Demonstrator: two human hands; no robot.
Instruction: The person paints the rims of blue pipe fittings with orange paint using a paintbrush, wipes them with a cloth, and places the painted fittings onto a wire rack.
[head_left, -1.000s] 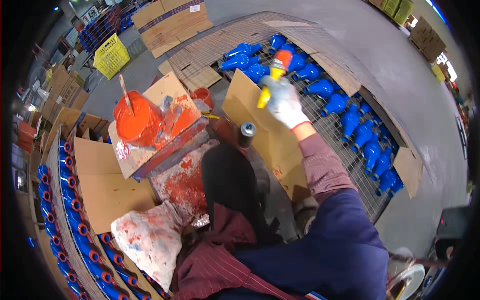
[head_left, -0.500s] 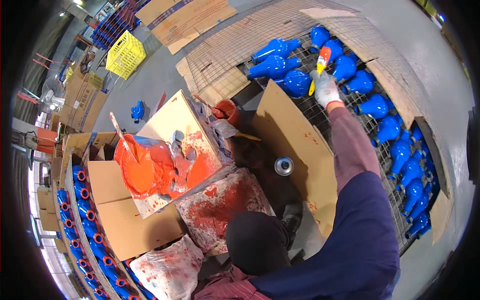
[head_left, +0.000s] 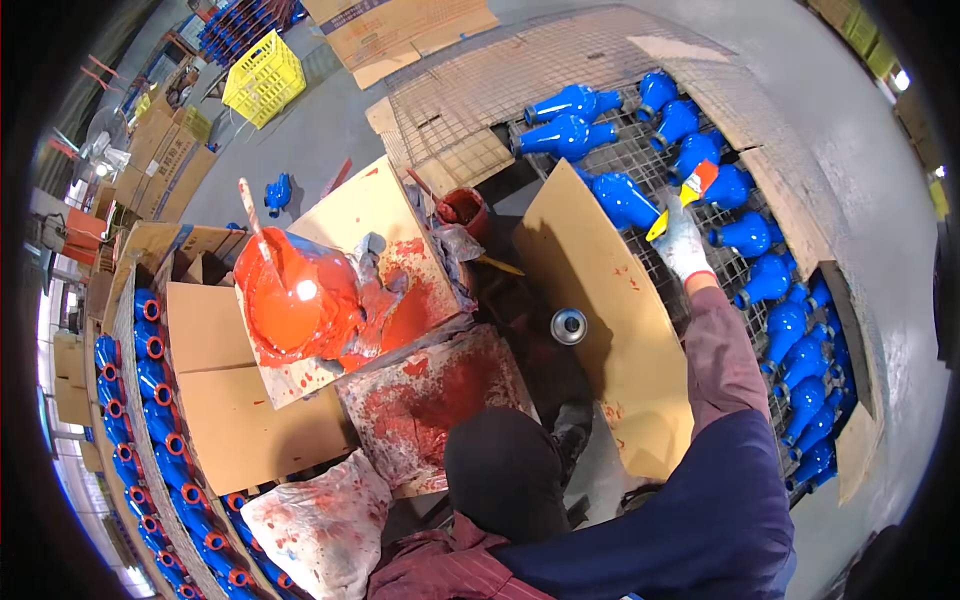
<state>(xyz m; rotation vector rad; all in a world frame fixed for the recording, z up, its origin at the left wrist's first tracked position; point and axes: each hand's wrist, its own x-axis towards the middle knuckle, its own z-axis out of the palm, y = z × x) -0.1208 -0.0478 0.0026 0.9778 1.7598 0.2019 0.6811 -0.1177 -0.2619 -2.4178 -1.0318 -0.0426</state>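
Note:
In my right hand (head_left: 684, 245), which wears a pale knit glove, is a paintbrush (head_left: 692, 188) with a yellow handle and an orange-red end. The fingers close around the handle, over a wire mesh rack. Just left of them lies a glossy blue bulbous fitting (head_left: 622, 200), its narrow neck close to the glove; whether they touch I cannot tell. More fittings of this kind, such as one blue fitting (head_left: 748, 234), line the right side of the rack. My left hand is out of view.
A bucket of orange-red paint (head_left: 290, 320) with a stick stands on a smeared board. Behind is a smaller red pot (head_left: 462, 210). A cardboard sheet (head_left: 600, 310) leans against the rack beside a spray can (head_left: 569, 326). Red-rimmed blue fittings (head_left: 170, 440) fill racks at left.
My right hand has come down and right with the brush, which tilts more to the right. The fitting beside it now lies more lengthwise, its neck nearer the hand. The whole view has shifted slightly.

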